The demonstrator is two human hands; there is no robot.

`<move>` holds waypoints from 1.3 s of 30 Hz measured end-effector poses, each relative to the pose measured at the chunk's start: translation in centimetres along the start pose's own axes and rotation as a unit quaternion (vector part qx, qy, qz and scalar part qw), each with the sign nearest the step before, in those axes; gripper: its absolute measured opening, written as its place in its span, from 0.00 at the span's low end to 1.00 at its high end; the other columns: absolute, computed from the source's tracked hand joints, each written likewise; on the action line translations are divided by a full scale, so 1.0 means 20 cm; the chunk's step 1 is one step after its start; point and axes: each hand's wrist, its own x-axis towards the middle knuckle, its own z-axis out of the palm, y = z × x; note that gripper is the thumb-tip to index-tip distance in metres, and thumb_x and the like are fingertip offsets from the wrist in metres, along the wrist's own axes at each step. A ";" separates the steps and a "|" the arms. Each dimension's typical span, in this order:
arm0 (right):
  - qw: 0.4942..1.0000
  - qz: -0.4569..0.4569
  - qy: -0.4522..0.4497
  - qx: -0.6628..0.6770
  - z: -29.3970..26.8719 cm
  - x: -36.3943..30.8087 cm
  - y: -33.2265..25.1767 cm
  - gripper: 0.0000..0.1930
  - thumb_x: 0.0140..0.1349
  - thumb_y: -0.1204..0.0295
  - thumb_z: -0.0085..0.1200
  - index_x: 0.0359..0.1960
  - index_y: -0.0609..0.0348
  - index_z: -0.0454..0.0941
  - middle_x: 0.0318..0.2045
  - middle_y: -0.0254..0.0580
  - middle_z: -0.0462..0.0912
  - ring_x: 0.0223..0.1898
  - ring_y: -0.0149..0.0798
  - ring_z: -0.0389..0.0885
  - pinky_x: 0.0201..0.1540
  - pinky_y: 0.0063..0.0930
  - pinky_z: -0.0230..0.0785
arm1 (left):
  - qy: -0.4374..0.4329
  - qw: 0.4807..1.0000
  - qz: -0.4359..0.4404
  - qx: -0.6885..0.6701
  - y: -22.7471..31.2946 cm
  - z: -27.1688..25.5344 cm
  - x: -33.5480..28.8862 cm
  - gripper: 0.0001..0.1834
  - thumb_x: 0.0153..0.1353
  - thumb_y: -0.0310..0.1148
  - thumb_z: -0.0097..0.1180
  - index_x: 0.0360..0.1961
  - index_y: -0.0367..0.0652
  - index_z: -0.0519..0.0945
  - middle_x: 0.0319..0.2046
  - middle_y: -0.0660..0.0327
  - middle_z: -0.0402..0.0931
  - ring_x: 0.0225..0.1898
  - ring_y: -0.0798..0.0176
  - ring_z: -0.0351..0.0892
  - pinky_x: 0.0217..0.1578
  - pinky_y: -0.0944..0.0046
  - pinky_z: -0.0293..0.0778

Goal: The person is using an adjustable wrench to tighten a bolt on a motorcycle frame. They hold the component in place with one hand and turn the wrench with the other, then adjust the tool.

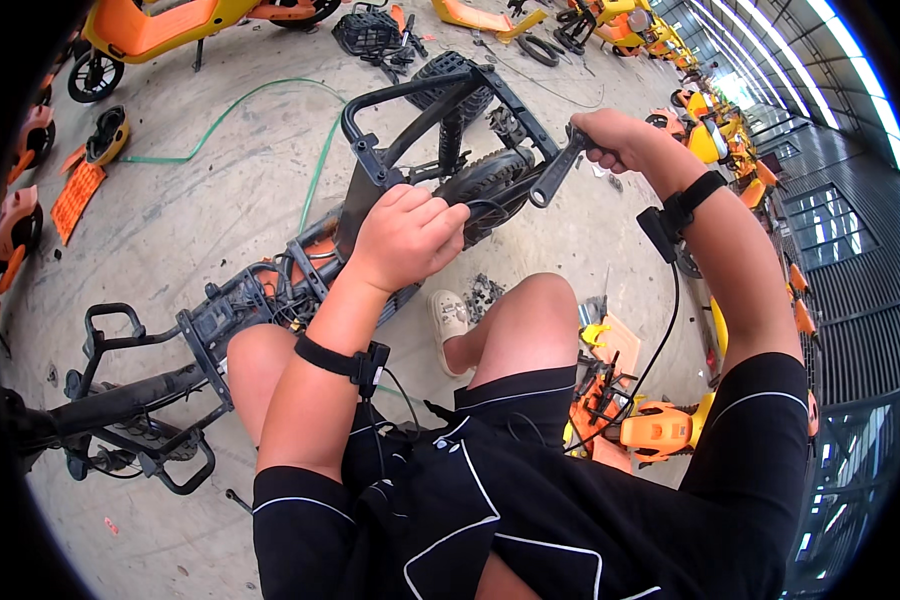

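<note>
A stripped black scooter frame (205, 345) lies across the floor in front of me, with bare wiring along its middle. Its rear end, with the tubular rack and the tyred wheel (490, 172), points up and to the right. My right hand (615, 140) grips a dark wrench (562, 168) by one end. The wrench's ringed end hangs beside the wheel and rack. Over the rear of the frame, my left hand (410, 235) is closed in a fist. Whatever its fingers hold is hidden beneath it.
Beside my right leg lie orange and yellow body panels (660, 430) and loose dark parts. A green hose (240, 100) crosses the floor. Yellow-orange scooters (160, 30) stand around the edges. A black basket (365, 33) and a loose tyre (538, 50) lie at the far side.
</note>
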 end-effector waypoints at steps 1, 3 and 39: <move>1.000 -0.001 -0.002 -0.009 0.00 0.00 -0.01 0.16 0.68 0.55 0.46 0.25 0.47 0.73 0.16 0.28 0.67 0.13 0.25 0.59 0.16 0.26 0.51 | 0.001 1.000 0.000 0.000 0.00 0.00 0.00 0.13 0.49 0.26 0.66 0.38 0.47 0.83 0.25 0.67 0.75 0.30 0.60 0.74 0.36 0.60 0.71; 0.998 0.005 -0.015 -0.064 -0.01 0.01 -0.01 0.17 0.68 0.54 0.47 0.24 0.48 0.73 0.15 0.28 0.67 0.13 0.26 0.59 0.16 0.26 0.51 | 0.001 1.000 0.001 -0.002 0.00 0.00 0.00 0.13 0.49 0.26 0.66 0.38 0.47 0.83 0.25 0.67 0.75 0.30 0.60 0.74 0.36 0.60 0.72; 0.989 -0.143 -0.002 -0.049 -0.04 0.08 0.11 0.20 0.68 0.49 0.54 0.30 0.54 0.76 0.15 0.29 0.65 0.11 0.27 0.60 0.14 0.29 0.52 | 0.007 0.999 0.008 0.030 -0.02 0.03 -0.02 0.16 0.46 0.30 0.67 0.39 0.50 0.81 0.27 0.70 0.75 0.33 0.63 0.76 0.39 0.63 0.73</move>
